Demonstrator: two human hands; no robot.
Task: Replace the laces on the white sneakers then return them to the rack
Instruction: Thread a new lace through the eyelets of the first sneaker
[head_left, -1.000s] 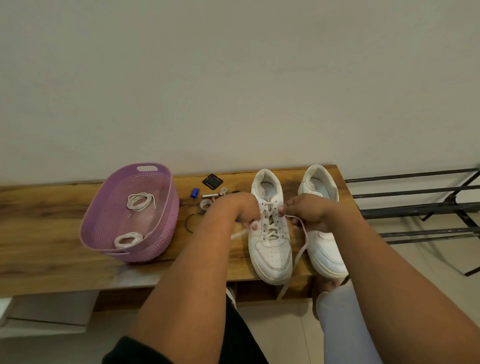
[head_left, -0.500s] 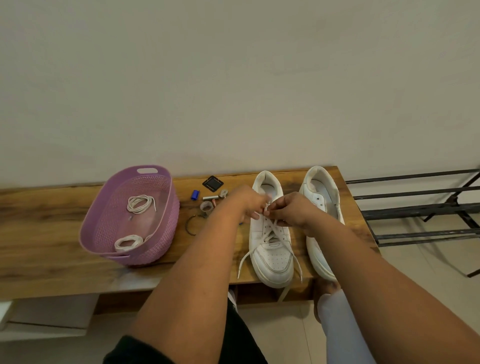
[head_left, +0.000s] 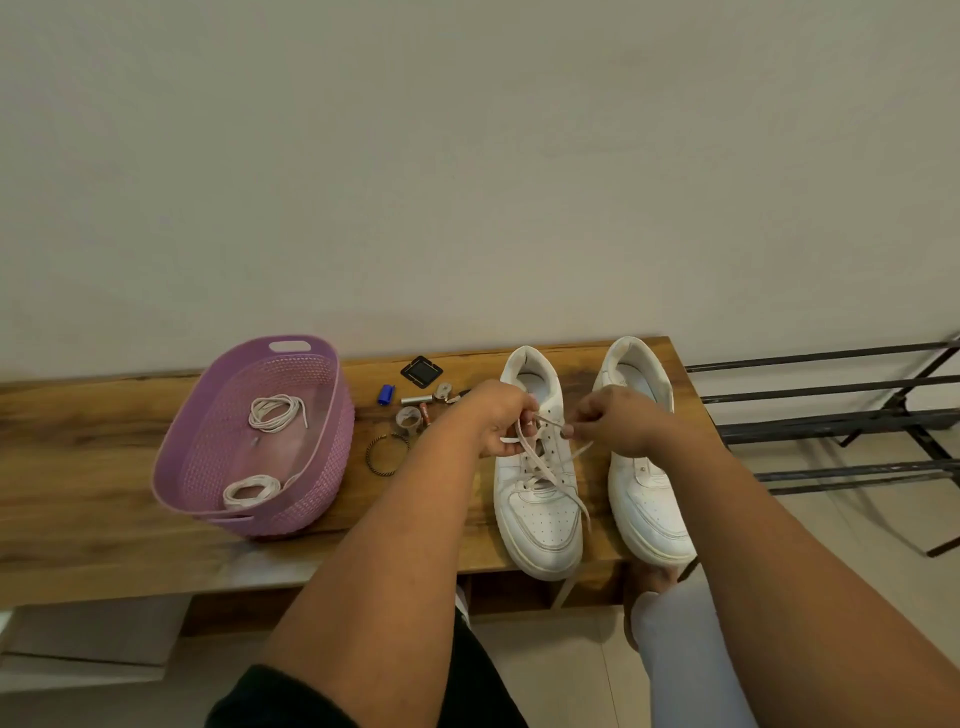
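— Where's the lace?

— The lace (head_left: 540, 462) crosses the eyelets of the left sneaker (head_left: 540, 493), which stands toe toward you on the wooden table (head_left: 78, 499). Your left hand (head_left: 501, 423) pinches one strand, your right hand (head_left: 613, 421) pinches the other, both above the tongue.

— And around it?

— The right sneaker (head_left: 647, 499) stands just beside, unlaced. To the left lie small odds and ends (head_left: 415, 405), then a purple basket (head_left: 322, 467) holding two coiled laces (head_left: 275, 413). The black metal rack (head_left: 831, 415) stands at the right.
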